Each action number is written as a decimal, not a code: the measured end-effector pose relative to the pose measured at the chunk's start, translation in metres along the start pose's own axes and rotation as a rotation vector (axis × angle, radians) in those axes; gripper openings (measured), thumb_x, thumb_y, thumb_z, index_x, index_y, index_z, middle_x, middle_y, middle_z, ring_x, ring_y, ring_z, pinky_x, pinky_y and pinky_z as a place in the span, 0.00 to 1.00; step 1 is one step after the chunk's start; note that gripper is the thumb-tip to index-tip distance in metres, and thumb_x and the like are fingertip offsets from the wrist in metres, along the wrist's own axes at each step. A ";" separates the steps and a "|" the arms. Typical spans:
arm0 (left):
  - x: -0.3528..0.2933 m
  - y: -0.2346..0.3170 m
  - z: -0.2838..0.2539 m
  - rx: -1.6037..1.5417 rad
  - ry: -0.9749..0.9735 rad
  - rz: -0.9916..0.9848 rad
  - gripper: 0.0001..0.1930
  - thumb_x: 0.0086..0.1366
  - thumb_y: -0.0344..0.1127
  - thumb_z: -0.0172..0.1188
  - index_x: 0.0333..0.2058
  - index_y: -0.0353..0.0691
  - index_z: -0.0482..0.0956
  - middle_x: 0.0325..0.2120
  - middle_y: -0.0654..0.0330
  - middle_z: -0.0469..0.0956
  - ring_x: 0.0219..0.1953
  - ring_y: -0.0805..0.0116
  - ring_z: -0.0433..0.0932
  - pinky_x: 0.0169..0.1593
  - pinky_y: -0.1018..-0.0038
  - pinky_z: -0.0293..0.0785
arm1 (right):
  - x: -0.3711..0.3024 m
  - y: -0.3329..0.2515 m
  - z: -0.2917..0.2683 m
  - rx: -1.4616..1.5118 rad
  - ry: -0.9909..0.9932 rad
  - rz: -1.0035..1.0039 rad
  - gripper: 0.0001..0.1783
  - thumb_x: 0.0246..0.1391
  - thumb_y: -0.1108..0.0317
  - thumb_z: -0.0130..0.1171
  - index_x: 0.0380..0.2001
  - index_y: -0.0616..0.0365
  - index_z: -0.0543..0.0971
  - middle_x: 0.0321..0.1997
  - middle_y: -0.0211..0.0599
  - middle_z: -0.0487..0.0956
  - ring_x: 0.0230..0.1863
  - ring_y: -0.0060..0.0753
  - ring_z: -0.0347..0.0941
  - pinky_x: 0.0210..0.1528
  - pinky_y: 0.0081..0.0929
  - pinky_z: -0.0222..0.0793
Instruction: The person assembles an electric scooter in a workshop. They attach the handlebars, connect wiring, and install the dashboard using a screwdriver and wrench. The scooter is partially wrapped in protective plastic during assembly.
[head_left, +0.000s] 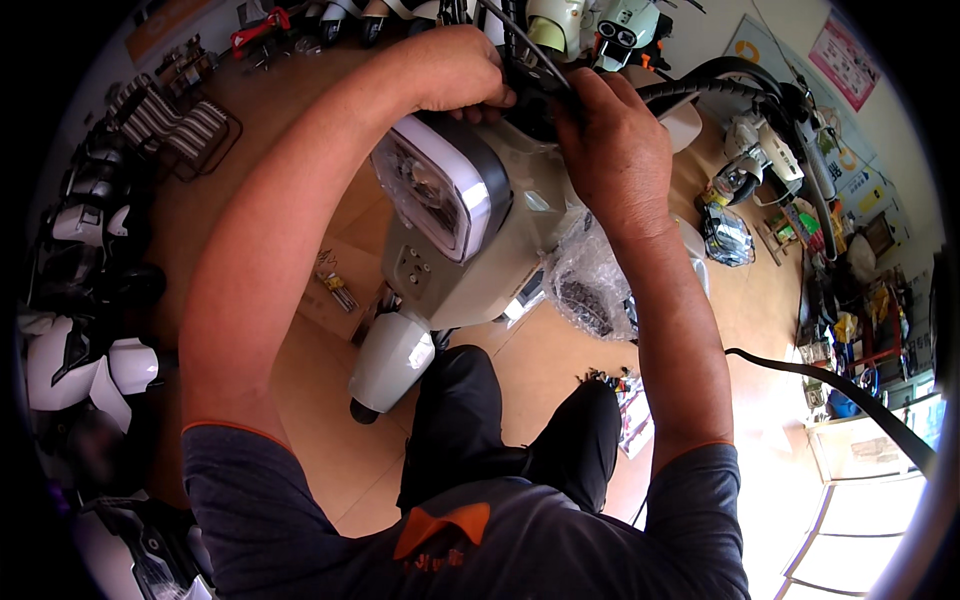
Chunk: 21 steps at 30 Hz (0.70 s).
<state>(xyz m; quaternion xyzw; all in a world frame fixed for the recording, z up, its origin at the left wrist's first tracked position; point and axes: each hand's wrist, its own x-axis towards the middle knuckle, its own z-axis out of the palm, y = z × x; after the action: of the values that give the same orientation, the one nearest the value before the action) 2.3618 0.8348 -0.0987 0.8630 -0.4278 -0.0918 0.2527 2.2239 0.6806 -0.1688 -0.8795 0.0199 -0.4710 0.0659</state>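
A pale grey-beige scooter (455,280) stands in front of me, its square headlight (435,190) facing toward my left side. Above the headlight, my left hand (462,75) is closed, fingers curled at the edge of a dark part (530,105) on top of the scooter. My right hand (620,150) is closed over the other side of that dark part, its fingertips mostly hidden. A thin black rod or cable (530,45) slants down to the right hand. What either hand grips is hidden. Below hangs clear bubble wrap (590,280).
The scooter's front fender (392,365) reaches down near my legs. An open cardboard box (335,290) lies on the floor to the left. More scooters (550,25) stand at the far side. A striped folding chair (175,125) sits far left, cluttered shelves (870,330) at the right.
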 end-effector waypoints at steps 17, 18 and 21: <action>-0.002 0.000 0.001 -0.048 0.044 -0.012 0.12 0.65 0.40 0.67 0.33 0.37 0.88 0.25 0.63 0.85 0.24 0.75 0.80 0.27 0.75 0.74 | 0.006 0.010 -0.006 0.075 -0.038 -0.049 0.09 0.60 0.62 0.66 0.41 0.52 0.83 0.37 0.40 0.82 0.40 0.53 0.81 0.41 0.47 0.78; -0.003 0.002 0.001 -0.059 0.041 -0.015 0.11 0.65 0.40 0.66 0.33 0.37 0.88 0.25 0.63 0.85 0.24 0.75 0.80 0.27 0.76 0.74 | 0.005 0.009 -0.005 0.075 -0.018 -0.057 0.08 0.60 0.62 0.65 0.40 0.50 0.82 0.38 0.38 0.81 0.39 0.52 0.82 0.40 0.47 0.78; -0.005 0.002 -0.001 -0.182 0.045 -0.029 0.12 0.60 0.40 0.65 0.33 0.36 0.88 0.27 0.60 0.86 0.27 0.71 0.82 0.31 0.73 0.78 | 0.004 0.006 -0.004 0.108 0.008 -0.039 0.10 0.61 0.62 0.64 0.44 0.50 0.80 0.39 0.39 0.82 0.40 0.54 0.81 0.40 0.49 0.77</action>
<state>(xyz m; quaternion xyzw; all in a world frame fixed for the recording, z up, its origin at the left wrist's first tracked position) 2.3575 0.8378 -0.0967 0.8443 -0.3994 -0.1148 0.3384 2.2229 0.6738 -0.1642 -0.8730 -0.0226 -0.4759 0.1040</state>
